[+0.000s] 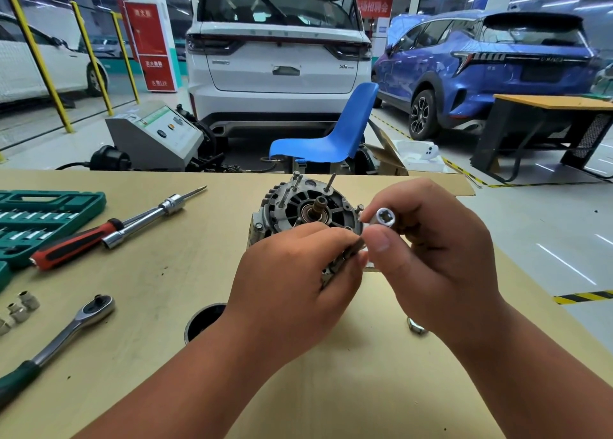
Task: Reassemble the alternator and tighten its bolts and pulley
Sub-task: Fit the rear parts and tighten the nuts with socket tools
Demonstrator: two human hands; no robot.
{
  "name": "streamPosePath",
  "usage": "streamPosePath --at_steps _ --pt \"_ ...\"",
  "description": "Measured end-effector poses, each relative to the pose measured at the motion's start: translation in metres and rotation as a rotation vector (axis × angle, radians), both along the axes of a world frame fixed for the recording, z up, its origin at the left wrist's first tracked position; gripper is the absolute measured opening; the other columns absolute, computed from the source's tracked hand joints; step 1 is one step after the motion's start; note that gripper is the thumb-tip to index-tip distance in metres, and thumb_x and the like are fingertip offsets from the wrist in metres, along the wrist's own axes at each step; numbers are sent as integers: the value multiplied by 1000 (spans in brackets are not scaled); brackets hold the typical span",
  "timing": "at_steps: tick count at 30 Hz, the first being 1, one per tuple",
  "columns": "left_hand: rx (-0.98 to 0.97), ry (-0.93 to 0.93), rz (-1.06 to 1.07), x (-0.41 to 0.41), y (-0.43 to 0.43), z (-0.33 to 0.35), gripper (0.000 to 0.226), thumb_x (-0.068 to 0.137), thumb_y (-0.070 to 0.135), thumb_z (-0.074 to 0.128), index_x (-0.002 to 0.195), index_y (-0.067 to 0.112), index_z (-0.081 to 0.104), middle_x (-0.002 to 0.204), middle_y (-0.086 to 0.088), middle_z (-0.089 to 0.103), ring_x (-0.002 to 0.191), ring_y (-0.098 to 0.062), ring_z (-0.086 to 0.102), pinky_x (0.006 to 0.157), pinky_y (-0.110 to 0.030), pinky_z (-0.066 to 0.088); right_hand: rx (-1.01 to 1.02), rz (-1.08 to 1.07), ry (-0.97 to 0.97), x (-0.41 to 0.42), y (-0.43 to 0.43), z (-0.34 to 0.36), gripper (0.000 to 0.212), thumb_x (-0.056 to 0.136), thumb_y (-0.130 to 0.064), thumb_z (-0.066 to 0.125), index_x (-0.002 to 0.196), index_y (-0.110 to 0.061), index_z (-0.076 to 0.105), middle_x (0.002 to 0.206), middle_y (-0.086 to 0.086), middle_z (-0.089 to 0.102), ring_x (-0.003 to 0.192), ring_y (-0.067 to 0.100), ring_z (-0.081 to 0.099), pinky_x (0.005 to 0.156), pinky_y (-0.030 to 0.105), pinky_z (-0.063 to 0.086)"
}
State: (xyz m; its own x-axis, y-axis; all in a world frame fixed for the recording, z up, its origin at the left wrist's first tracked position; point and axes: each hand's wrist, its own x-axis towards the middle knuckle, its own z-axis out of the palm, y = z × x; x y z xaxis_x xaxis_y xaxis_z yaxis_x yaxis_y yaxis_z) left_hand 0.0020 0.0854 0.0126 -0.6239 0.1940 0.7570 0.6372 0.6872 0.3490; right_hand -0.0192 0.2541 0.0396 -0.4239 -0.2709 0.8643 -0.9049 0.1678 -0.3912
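Both hands meet just in front of the alternator, which sits on the table. My right hand pinches a chrome socket, open end facing me; my left hand grips a slim metal piece I cannot identify.

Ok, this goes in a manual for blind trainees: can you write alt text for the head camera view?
Two bare hands work over an alternator on a tan workbench: the right hand pinches a silver socket, the left hand grips a small metal part. A ratchet and red-handled driver lie left; parked cars stand behind.
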Motion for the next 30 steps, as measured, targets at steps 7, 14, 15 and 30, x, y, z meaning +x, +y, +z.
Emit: streamPosePath --at_steps 7,14,15,30 --pt "6 -3 -2 -1 -1 -1 12 101 39 56 93 35 63 77 21 46 68 -6 41 56 -27 31 4 -18 7 1 0 0 10 98 -28 60 105 -21 63 86 -4 60 68 26 62 57 45 52" --pt "-2 -19 8 -2 -1 -2 19 101 39 56 93 32 71 78 19 53 68 -5 43 54 -30 37 19 11 0 2 2 0 22 97 -22 57 117 -21 66 81 7 63 67 27 60 59 42 49" --pt "-5 -23 9 -2 -1 -2 19 101 39 56 94 31 72 79 18 55 68 -5 44 54 -30 38 20 14 -3 2 2 0 23 97 -21 56 117 -21 67 80 8 63 66 27 60 59 41 49" --pt "-16 -33 19 -2 -1 -1 16 102 36 59 94 30 72 77 17 54 67 -8 46 55 -32 41 17 3 6 4 0 2 17 98 -20 56 110 -22 67 85 1 64 68 24 61 60 40 50"
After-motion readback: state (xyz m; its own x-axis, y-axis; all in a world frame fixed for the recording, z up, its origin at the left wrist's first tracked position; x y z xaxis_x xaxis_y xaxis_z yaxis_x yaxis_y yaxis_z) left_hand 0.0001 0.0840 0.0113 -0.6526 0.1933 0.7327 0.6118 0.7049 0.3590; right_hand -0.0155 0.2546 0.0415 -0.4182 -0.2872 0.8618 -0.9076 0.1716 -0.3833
